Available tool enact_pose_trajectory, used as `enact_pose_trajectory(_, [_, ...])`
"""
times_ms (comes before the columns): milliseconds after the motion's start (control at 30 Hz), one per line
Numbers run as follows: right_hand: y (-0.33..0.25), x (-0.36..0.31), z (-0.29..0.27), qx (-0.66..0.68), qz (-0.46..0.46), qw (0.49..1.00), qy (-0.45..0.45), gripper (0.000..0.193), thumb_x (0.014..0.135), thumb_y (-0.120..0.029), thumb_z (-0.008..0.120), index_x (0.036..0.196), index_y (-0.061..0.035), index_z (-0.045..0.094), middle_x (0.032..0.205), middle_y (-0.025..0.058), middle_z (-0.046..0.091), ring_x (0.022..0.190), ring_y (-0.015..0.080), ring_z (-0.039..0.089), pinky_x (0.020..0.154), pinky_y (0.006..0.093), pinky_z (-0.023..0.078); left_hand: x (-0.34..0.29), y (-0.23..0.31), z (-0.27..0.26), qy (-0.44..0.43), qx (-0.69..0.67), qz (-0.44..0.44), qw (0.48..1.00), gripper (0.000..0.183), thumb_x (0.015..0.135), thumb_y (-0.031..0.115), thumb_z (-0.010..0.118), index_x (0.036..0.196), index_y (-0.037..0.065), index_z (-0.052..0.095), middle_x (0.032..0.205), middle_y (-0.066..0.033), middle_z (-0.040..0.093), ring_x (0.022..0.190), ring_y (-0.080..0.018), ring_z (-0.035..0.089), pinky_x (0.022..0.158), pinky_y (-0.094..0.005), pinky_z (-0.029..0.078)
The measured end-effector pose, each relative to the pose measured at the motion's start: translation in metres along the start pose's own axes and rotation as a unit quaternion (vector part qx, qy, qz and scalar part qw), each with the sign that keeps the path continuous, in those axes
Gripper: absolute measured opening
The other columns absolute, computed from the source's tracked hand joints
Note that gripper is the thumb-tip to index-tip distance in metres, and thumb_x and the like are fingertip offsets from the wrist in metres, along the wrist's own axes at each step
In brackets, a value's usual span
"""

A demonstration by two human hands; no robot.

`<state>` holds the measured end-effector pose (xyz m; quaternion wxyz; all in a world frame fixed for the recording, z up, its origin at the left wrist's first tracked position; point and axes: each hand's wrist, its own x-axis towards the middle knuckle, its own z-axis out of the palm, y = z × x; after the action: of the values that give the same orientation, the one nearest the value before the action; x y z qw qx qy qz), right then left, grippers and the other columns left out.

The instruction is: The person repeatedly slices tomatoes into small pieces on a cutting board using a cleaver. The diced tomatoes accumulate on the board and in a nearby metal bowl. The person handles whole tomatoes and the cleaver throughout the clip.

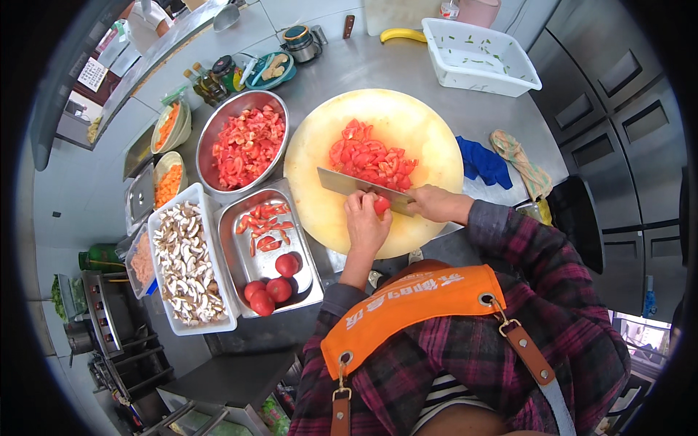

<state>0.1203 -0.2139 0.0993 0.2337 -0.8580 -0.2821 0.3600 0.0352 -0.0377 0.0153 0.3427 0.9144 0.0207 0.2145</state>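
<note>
On a round yellowish chopping board point(320, 138), my right hand point(436, 203) grips the handle of a broad cleaver point(342, 182). The blade stands on edge between a heap of chopped tomato point(369, 158) and my left hand point(366, 218). With bent fingers close against the blade, my left hand holds a piece of tomato point(381, 206) down on the board. Part of that piece is hidden by the fingers. To the left, a steel tray point(309, 287) holds whole tomatoes point(278, 289) and some cut pieces point(263, 225).
A steel bowl of chopped tomato point(251, 145) and a white tub of sliced mushrooms point(187, 265) stand left of the board. Behind lie a banana point(402, 34) and a white bin point(483, 76) with green scraps. Blue cloth point(483, 161) and a patterned cloth point(522, 163) lie right.
</note>
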Motion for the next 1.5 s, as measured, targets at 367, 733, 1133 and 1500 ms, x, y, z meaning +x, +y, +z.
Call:
enact_pose_trajectory(367, [0.0,0.01,0.004,-0.029,-0.036,0.998,0.035,0.034,0.092,-0.024,0.055,0.117,-0.0007,0.057,0.094,0.0245,0.065,0.093,0.0389,0.063,0.082,0.0464,0.048,0.001,-0.014,-0.032,0.036,-0.001,-0.022,0.999,0.04,0.064,0.004,0.076,0.099,0.008,0.057,0.11,-0.0171,0.051,0.102,-0.0366,0.051,0.089,-0.044,0.045])
enact_pose_trajectory(733, [-0.024,-0.001,-0.013,-0.083,-0.071,0.994,-0.027,0.028,0.092,-0.022,0.054,0.112,-0.0023,0.059,0.086,0.0213,0.065,0.087,0.0374,0.064,0.078,0.0467,0.049,-0.023,-0.02,-0.046,-0.062,0.016,-0.026,0.998,0.044,0.064,0.007,0.079,0.102,0.003,0.057,0.109,-0.0166,0.056,0.103,-0.0364,0.054,0.09,-0.0437,0.045])
enact_pose_trajectory(1133, [-0.037,0.024,0.02,-0.074,-0.094,0.993,0.004,0.027,0.091,-0.02,0.054,0.108,0.0012,0.058,0.087,0.0251,0.065,0.084,0.0403,0.064,0.073,0.0496,0.049,-0.021,-0.023,-0.049,-0.06,0.01,0.0,0.998,0.039,0.066,0.006,0.078,0.1,0.003,0.058,0.107,-0.0162,0.056,0.1,-0.0356,0.054,0.087,-0.0424,0.047])
enact_pose_trajectory(1500, [-0.047,0.018,-0.012,-0.028,-0.197,0.962,0.186,0.024,0.094,-0.027,0.055,0.1,-0.0037,0.058,0.074,0.0224,0.061,0.073,0.0423,0.061,0.065,0.0514,0.046,0.025,-0.062,-0.053,-0.141,-0.052,-0.044,0.988,0.013,0.078,0.007,0.068,0.09,0.0,0.067,0.085,-0.0173,0.063,0.082,-0.0347,0.063,0.074,-0.0405,0.051])
